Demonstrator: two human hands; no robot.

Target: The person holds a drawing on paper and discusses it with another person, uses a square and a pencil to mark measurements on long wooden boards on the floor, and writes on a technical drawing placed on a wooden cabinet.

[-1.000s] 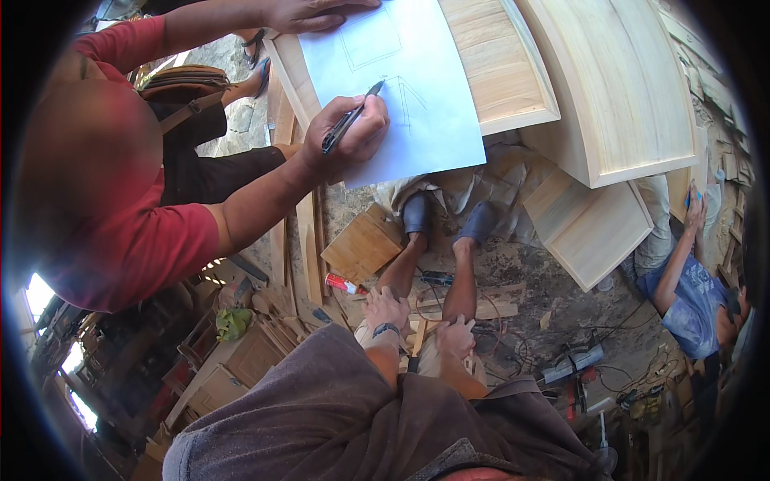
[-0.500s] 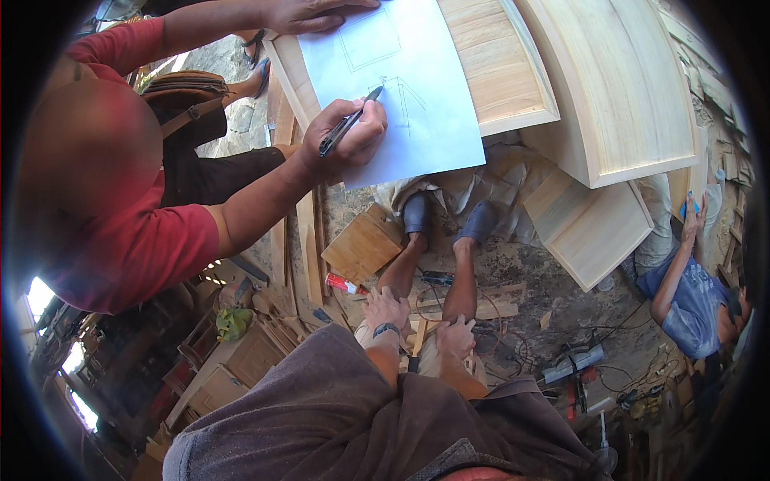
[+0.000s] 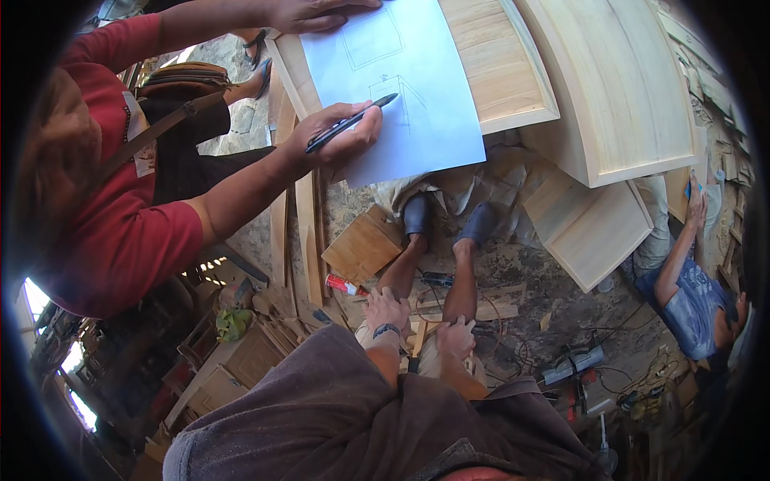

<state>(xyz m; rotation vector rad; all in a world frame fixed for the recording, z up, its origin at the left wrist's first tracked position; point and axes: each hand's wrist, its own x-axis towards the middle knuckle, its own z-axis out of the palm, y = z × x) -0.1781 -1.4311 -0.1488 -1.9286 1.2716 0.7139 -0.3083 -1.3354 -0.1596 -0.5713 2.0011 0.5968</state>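
My left hand (image 3: 386, 308), with a dark watch on the wrist, lies on my left leg just below the shorts, fingers spread and holding nothing. On my other leg rests my right hand (image 3: 455, 338); its fingers bend over the leg and are partly hidden. Ahead, a white sheet of paper (image 3: 437, 132) with pencil-like line sketches lies over pale wooden furniture. A person in a red shirt holds a dark pen (image 3: 350, 123) above it in one hand (image 3: 345, 136), the other hand (image 3: 317, 12) lying flat at the sheet's upper edge.
A large pale wooden cabinet piece (image 3: 618, 88) stands at the upper right, a wooden panel (image 3: 589, 228) below it. A wooden block (image 3: 363, 247), a red-and-white tube (image 3: 343, 284), cords and tools lie on the floor. Another person (image 3: 686, 297) works at the far right.
The pen hand has shifted slightly left and down, and the lower sketch shows more lines. The red-shirted person has leaned back to the left. My hands have stayed put.
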